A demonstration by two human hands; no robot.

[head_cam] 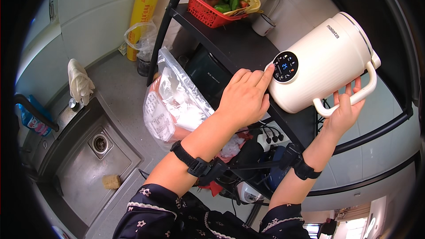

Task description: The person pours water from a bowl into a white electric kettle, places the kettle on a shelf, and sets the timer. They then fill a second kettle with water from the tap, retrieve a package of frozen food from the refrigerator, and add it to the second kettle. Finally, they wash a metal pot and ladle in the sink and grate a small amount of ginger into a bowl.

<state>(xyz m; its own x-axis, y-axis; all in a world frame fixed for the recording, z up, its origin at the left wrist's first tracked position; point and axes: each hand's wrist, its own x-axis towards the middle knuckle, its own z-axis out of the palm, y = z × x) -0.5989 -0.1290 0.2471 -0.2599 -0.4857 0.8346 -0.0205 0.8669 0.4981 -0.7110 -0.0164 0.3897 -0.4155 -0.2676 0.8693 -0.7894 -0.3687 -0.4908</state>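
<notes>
A cream-coloured kettle-like appliance (322, 63), marked malata, appears tilted at the upper right, by the black shelf. Its round black control panel (285, 67) is lit with small icons and blue digits. My left hand (247, 96) reaches to the panel; the index fingertip touches its left edge and the other fingers are bent. My right hand (347, 109) is at the appliance's loop handle (363, 96), thumb over it and fingers behind, partly hidden by it.
On the black shelf (229, 46) stand a red basket (212, 18) with green peppers and a jar, and a white mug (263, 25). A clear zip bag (176, 106) is left of my left hand. A metal sink (83, 179) with a sponge (111, 182) lies lower left. Plugs (275, 137) fill a power strip.
</notes>
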